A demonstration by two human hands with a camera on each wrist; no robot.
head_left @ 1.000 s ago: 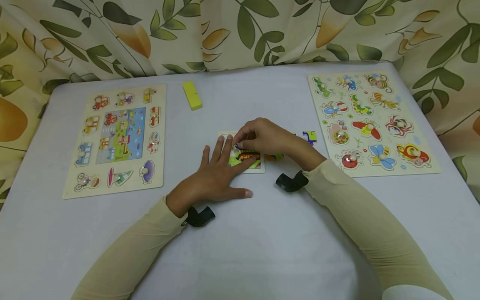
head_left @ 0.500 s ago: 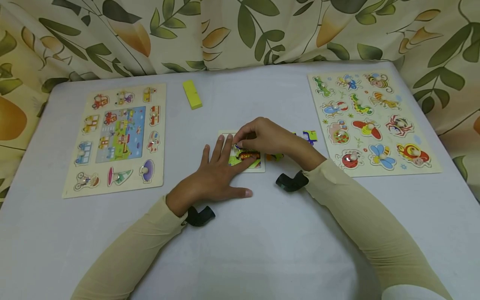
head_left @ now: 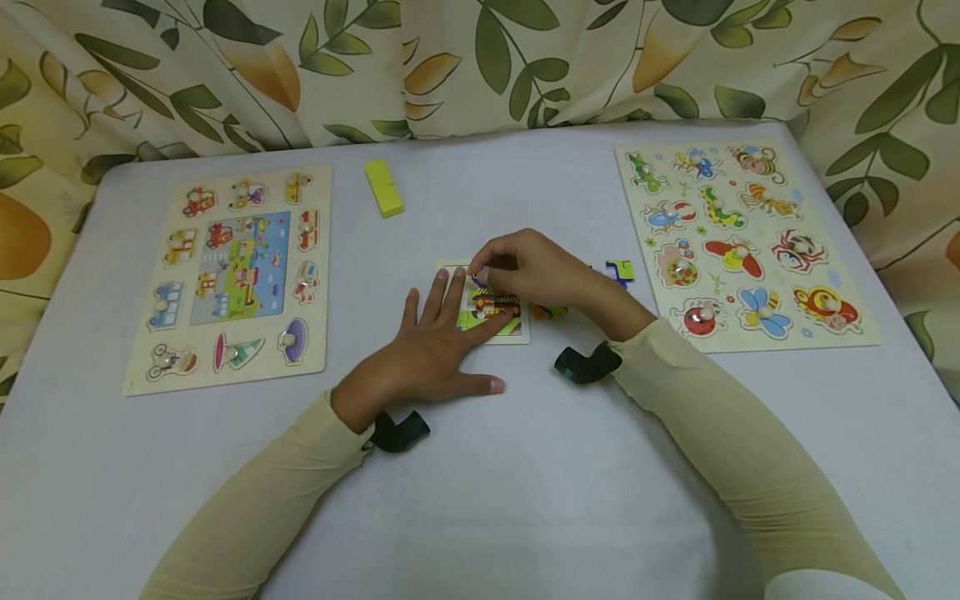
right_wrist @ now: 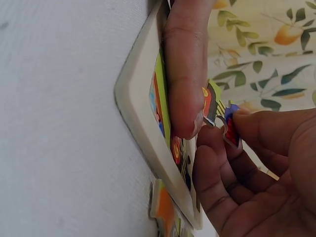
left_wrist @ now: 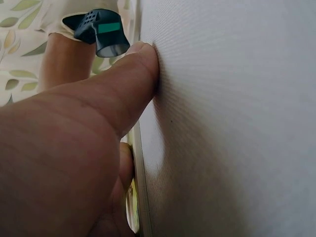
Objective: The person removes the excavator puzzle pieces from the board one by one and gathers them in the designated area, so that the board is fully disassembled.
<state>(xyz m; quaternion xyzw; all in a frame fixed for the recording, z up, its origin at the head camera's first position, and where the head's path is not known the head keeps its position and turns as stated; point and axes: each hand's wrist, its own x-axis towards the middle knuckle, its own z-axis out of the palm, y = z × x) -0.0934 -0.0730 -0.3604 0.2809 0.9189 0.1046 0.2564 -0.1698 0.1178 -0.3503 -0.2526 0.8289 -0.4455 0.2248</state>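
Over the small puzzle board, note the blue-and-red piece pinched in the right hand, with the left hand spread wide across that board. Probably best to match edges first, then press level, bracing the board.

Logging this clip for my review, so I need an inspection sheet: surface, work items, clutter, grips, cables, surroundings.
Surface: white cloth.
Job's things: small puzzle board, partly covered by hands; loose pieces to its right.
Clutter: yellow block at the far side; vehicle board to the left, insect board to the right.
Left grip: spread, touching the puzzle board.
Right grip: pinching a blue-and-red piece, apparently clear of the puzzle board.
Cables: nothing seen.
Surroundings: leaf-patterned curtain behind.
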